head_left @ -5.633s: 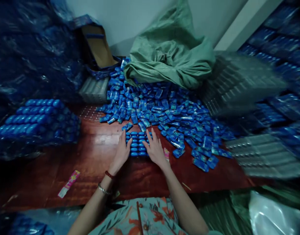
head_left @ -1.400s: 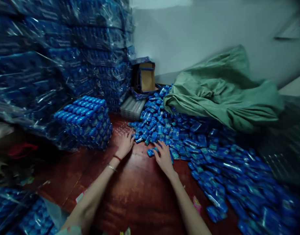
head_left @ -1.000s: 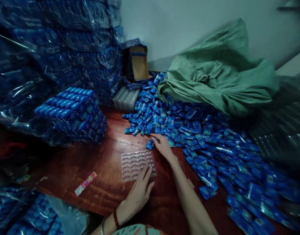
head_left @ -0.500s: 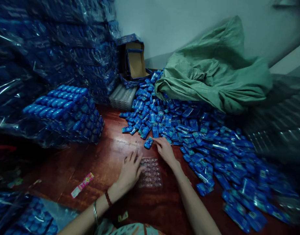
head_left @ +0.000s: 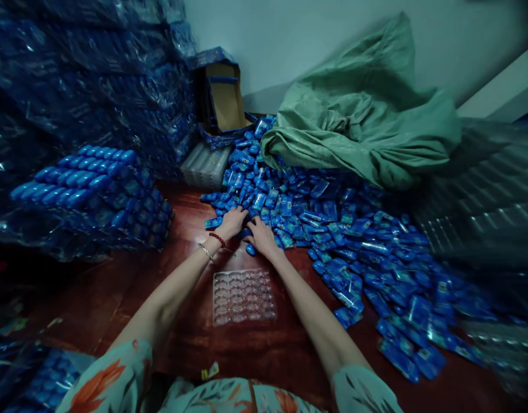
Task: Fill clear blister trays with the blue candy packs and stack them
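Observation:
Both hands reach the near edge of a heap of small blue packs (head_left: pixel 285 205). My left hand (head_left: pixel 232 222) has its fingers bent over packs; what its fingertips hold, if anything, is hidden. Close beside it on the right, my right hand (head_left: pixel 263 236) curls its fingers at dark blue packs, its grip unclear. One blue pack (head_left: pixel 251 249) lies just below the right fingers. Nearer to me, a clear plastic tray (head_left: pixel 244 296) with rows of hollows rests flat on the red-brown floor, between my forearms and touched by neither hand.
Blue packs stand stacked (head_left: pixel 87 189) at the left, before a plastic-wrapped wall of blue goods (head_left: pixel 96 74). Behind the heap are clear trays (head_left: pixel 206 165), an open box (head_left: pixel 225 106) and a green sack (head_left: pixel 358 126). More clear trays (head_left: pixel 488 189) stand at the right.
Both hands have moved forward to the heap, and my left hand has left the clear tray. The pink and yellow strip at the left no longer shows. The view has shifted slightly.

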Demonstrator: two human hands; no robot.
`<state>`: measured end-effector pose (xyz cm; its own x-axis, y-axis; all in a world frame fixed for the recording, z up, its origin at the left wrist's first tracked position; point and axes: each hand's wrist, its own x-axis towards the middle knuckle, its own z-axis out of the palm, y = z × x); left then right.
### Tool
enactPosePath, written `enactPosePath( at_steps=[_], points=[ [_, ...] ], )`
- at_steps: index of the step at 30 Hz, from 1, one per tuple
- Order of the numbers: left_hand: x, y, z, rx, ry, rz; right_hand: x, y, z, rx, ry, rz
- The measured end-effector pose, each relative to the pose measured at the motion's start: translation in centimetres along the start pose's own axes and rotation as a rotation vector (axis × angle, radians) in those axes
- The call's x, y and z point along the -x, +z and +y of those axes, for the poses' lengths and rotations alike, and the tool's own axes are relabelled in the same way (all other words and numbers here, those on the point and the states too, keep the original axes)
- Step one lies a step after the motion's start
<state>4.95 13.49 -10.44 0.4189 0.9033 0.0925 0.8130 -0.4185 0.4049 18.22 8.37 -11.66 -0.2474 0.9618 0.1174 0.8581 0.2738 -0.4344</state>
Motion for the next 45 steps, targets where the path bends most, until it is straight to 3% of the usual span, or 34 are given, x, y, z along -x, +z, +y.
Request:
enactPosePath(
  at_steps=[6,10,14,17,22,30,35,39,45],
  points=[
    [5.3,-1.2,-2.3,0.185,-0.1,0.162,4.1,-1.8,1.3,-0.169,0.023,0.135],
    [9.3,-0.8,-4.0,0.454,-0.215,0.227,9.1,-2.7,2.1,-0.709,0.32,0.335],
    [11.4,0.2,-4.8,0.514,-0.266,0.174,13.9,-2.6,1.8,-1.18,0.66,0.187],
    [11.7,0.6,-5.0,0.563,-0.291,0.145,16.3,-2.2,1.2,-1.326,0.715,0.087],
    [11.6,0.4,-5.4,0.649,-0.293,0.082,18.2,-1.8,1.4,-1.148,0.698,0.173],
    [13.8,-0.8,-5.4,0.87,-0.367,-0.013,19.0,-1.8,2.4,-1.059,0.65,0.112],
    [15.8,-0.7,-5.9,0.901,-0.295,-0.033,19.3,-1.3,3.2,-0.808,0.606,0.305],
    [16.3,0.2,-6.2,0.792,-0.17,0.048,18.7,-1.7,2.8,-0.796,0.678,0.329],
    [16.1,1.2,-5.9,0.49,-0.043,0.22,16.7,-1.5,0.5,-1.014,0.68,0.182]
  ],
)
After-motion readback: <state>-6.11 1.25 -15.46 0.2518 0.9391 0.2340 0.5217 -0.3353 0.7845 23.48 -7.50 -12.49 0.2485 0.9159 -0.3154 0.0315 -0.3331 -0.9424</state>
